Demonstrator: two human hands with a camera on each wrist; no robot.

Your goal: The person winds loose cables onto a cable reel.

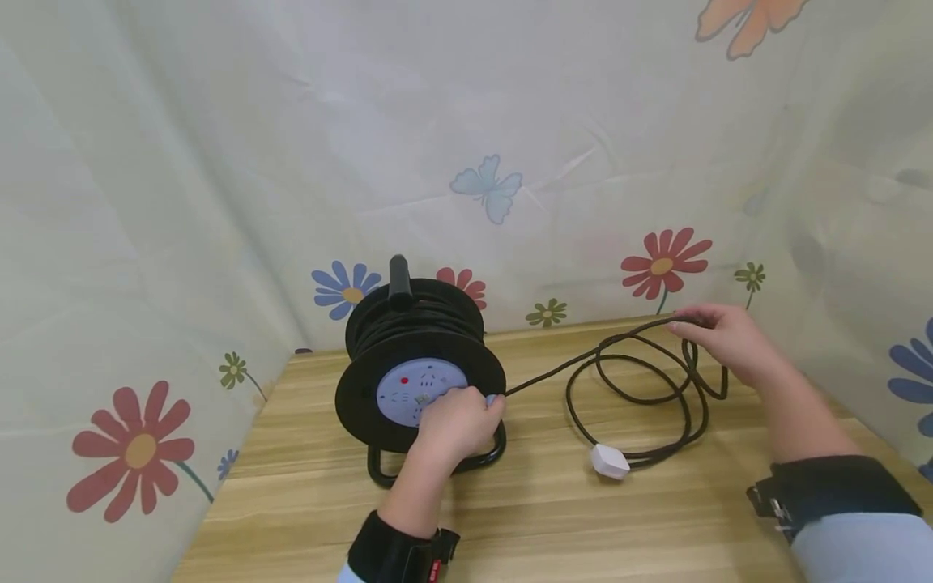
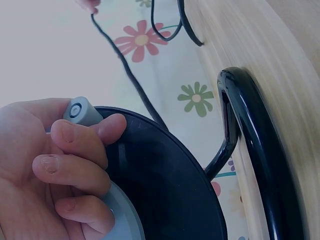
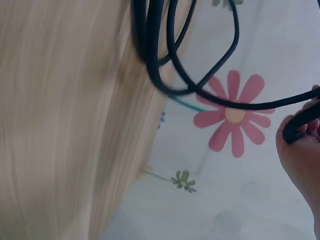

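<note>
A black cable reel [image 1: 357, 409] stands on the table, dark cord wound between its discs and a pale blue socket panel [image 1: 397, 395] facing the person. My left hand [image 1: 455, 425] holds the small grey-blue knob [image 2: 84, 113] on the reel's face between thumb and index finger, its other fingers curled in. To the right, my right hand [image 1: 729, 340] pinches the dark cable [image 1: 554, 371], which runs taut to the reel. Loose loops hang below that hand and lie on the wood. A white plug [image 1: 610, 461] at the cable's end rests on the table.
The reel has a black tube stand [image 2: 260, 145] and an upright handle [image 1: 399, 283]. A light wooden table [image 1: 306, 518] lies beneath. Pale cloth [image 1: 291, 162] printed with flowers and butterflies surrounds its back and sides.
</note>
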